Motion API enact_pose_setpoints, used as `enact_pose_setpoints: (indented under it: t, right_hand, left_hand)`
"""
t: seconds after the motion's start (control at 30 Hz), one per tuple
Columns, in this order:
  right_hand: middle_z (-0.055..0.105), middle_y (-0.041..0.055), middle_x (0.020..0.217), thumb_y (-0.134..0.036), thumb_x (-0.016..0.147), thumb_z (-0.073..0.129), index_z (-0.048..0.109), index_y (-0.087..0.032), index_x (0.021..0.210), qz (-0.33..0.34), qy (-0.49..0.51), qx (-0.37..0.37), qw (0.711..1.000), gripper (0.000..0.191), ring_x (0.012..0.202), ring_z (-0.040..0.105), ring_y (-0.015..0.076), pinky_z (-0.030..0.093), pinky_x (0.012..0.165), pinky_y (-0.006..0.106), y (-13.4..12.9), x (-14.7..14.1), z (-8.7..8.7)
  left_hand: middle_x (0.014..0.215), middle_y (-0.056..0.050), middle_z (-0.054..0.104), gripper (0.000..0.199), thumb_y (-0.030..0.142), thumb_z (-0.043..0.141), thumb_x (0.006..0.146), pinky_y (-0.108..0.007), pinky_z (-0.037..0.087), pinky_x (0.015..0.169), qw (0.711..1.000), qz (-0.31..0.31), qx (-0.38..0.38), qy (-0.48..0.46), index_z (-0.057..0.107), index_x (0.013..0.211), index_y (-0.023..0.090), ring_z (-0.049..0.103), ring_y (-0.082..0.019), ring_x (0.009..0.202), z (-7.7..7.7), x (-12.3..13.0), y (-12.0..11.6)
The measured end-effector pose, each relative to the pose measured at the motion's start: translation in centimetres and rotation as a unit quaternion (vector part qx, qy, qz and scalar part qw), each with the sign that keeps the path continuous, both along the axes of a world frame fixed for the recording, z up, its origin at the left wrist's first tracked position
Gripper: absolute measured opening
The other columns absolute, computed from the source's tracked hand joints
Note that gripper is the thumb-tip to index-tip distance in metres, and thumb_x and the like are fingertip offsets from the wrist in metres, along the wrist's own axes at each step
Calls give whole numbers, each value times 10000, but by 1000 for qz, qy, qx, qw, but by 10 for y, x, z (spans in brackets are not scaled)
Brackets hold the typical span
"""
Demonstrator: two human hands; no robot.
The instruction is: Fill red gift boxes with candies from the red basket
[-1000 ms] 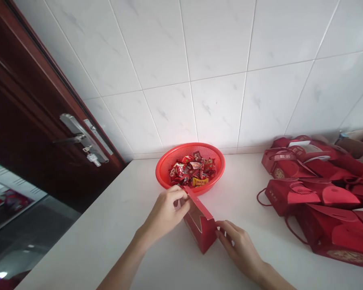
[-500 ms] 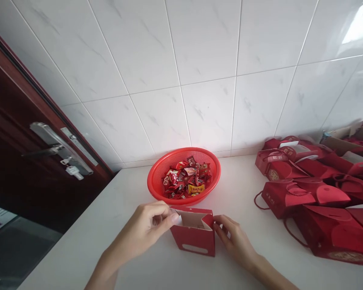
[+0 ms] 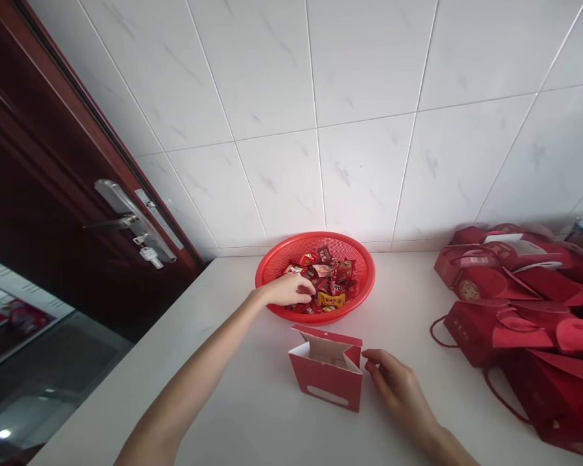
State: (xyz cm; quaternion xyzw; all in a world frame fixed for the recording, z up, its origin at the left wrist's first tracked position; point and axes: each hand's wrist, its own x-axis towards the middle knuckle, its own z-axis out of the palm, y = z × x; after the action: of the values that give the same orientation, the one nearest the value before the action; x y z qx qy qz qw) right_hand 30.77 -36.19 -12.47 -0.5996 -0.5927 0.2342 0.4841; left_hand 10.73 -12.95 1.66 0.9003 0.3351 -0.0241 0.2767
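A red paper gift box (image 3: pixel 330 385) stands upright on the white tabletop, its top flaps apart and its pale inside showing. My right hand (image 3: pixel 402 388) is at the box's right side, fingers slightly bent and apart, with nothing in them; the fingertips are close to the box edge. Behind the box, a red plastic basket (image 3: pixel 364 255) holds wrapped candies (image 3: pixel 323 270). My left hand (image 3: pixel 286 289) reaches over the near left rim, its fingers curled down among the candies. What lies between those fingertips is hidden. A yellow-wrapped candy (image 3: pixel 331 299) lies just right of them.
Several red gift boxes (image 3: pixel 495 330) with cord handles crowd the right side of the table. A white tiled wall (image 3: pixel 364 175) rises behind the basket. To the left is a dark red door (image 3: pixel 63 162) with a metal handle and hanging keys (image 3: pixel 149 255).
My left hand has let go of the box's left flap and moved forward into the candy basket. My right hand stays beside the box. The view has shifted slightly.
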Motion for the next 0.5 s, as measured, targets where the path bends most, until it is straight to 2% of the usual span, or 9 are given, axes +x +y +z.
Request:
enact_pose_setpoints:
  t: [0.07, 0.17, 0.23, 0.33, 0.4, 0.5]
  right_hand:
    - [766, 61, 830, -393, 992, 475, 697, -219, 988, -6, 3, 11, 1000, 282, 667, 704, 182, 553, 580, 264, 0, 0, -1]
    - [759, 51, 804, -368, 986, 483, 699, -219, 972, -10, 3, 13, 1000, 263, 650, 700, 178, 551, 577, 260, 0, 0, -1]
    - [761, 49, 811, -356, 984, 481, 699, -219, 968, -7, 4, 11, 1000, 258, 656, 703, 178, 553, 584, 260, 1, 0, -1]
    - [768, 54, 836, -352, 985, 479, 701, -216, 978, -2, 6, 8, 1000, 261, 676, 712, 183, 559, 596, 264, 1, 1, -2]
    - [773, 61, 854, -348, 984, 482, 703, -215, 982, 1, 6, 8, 1000, 258, 695, 719, 187, 562, 605, 265, 0, 1, -2]
    - [773, 64, 855, -341, 983, 487, 703, -214, 975, 2, 5, 9, 1000, 251, 706, 723, 188, 566, 621, 265, -1, 2, -1]
  left_hand:
    - [1280, -57, 732, 410, 277, 704, 794, -308, 506, 957, 998, -36, 12, 41, 748, 1201, 245, 677, -267, 1160, -7, 18, 6]
    - [1468, -97, 599, 679, 334, 779, 753, -360, 451, 1072, 990, -111, 45, 70, 621, 1406, 242, 534, -326, 1356, -16, 40, 10]
    - [1502, -147, 536, 803, 385, 798, 747, -398, 429, 1101, 983, -141, 75, 92, 537, 1489, 225, 465, -359, 1406, -22, 52, 11]
    - [1475, -194, 501, 934, 448, 840, 701, -457, 430, 1093, 973, -137, 120, 141, 478, 1533, 229, 434, -410, 1404, -29, 65, 13]
    - [1426, -200, 527, 937, 485, 863, 674, -482, 425, 1090, 967, -130, 151, 161, 513, 1505, 229, 453, -430, 1372, -32, 71, 15]
    - [1308, -181, 606, 760, 521, 839, 715, -457, 441, 1064, 960, -127, 191, 160, 626, 1378, 216, 539, -399, 1273, -31, 77, 17]
